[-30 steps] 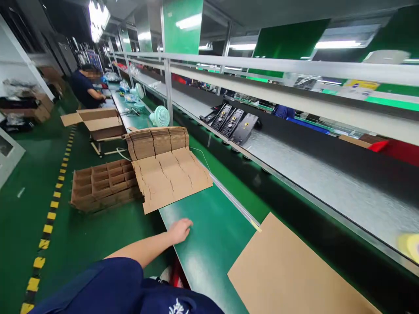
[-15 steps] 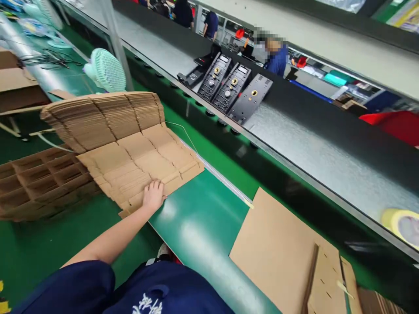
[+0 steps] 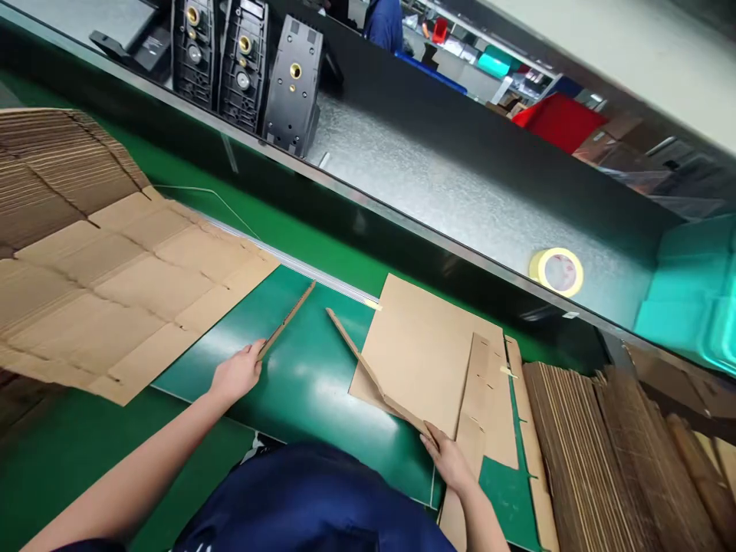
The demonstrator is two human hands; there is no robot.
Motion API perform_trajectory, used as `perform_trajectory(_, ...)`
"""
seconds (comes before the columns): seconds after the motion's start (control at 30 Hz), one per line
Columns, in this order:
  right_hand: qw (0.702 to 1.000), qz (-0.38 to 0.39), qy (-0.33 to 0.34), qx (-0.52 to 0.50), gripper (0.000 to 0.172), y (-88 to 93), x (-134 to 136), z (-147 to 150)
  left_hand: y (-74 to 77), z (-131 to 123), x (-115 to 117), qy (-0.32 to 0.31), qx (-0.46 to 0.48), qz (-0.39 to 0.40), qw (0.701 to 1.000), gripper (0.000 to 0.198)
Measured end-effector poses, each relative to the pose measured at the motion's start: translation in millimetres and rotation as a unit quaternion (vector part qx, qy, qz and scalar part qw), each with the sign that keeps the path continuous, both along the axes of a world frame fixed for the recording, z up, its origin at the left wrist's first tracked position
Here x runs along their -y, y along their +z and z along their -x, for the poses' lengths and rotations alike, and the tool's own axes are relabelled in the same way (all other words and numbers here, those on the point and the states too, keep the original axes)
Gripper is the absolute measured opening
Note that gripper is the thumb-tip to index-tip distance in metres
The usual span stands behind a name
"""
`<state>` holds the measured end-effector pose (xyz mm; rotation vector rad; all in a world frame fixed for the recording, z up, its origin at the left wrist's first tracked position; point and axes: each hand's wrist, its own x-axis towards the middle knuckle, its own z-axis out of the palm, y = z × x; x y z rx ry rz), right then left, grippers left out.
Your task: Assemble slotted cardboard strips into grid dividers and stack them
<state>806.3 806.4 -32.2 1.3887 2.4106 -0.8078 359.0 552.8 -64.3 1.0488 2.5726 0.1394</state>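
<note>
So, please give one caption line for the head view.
Left hand and right hand each hold a cardboard strip above the green table.

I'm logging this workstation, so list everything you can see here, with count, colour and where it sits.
Cardboard strips: two, brown, held on edge over the green belt, one in the left hand, one in the right hand.
Flat cardboard sheet: one, brown, on the belt right of centre.
Slotted cardboard sheets: a stack, brown, on the left.
Upright cardboard pieces: a packed row, brown, lower right.
Slotted cardboard panel: one, brown, lying on the flat sheet.
Black plastic housings: three upright, on the metal conveyor at top.
Tape roll: one, yellow, on the metal conveyor.
Green belt: one, centre.
Left hand: pinching a strip's near end.
Right hand: gripping the other strip's near end.
</note>
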Motion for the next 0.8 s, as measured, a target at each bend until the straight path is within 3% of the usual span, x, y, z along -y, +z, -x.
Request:
perform_trajectory(0.1, 0.994, 0.021, 0.073, 0.075, 0.048, 13.9, -44, 11, 8.7, 4, -28, 0.018, 0.001, -0.015, 1.000, 0.045)
perform_trajectory(0.23, 0.974, -0.079, 0.103, 0.184, 0.051, 33.2, -84, 63, 16.9, 15, -82, 0.035, -0.004, -0.042, 0.998, 0.045)
perform_trajectory(0.37, 0.977, -0.073, 0.172, 0.100, 0.058, 29.7, -85, 157, 17.3, 28, -137, 0.035, -0.002, -0.061, 0.997, 0.044)
perform_trajectory(0.47, 0.980, -0.101, 0.162, 0.048, 0.062, 12.0, -72, 224, 13.5, 39, -157, 0.030, 0.005, -0.069, 0.997, 0.044)
perform_trajectory(0.6, 0.975, -0.153, 0.148, 0.068, 0.055, -8.0, -63, 274, 6.0, 52, -142, 0.034, 0.019, -0.068, 0.997, 0.048)
perform_trajectory(0.8, 0.989, -0.097, 0.109, 0.038, 0.045, -4.8, -73, 290, 0.7, 56, -89, 0.050, 0.044, -0.069, 0.995, 0.049)
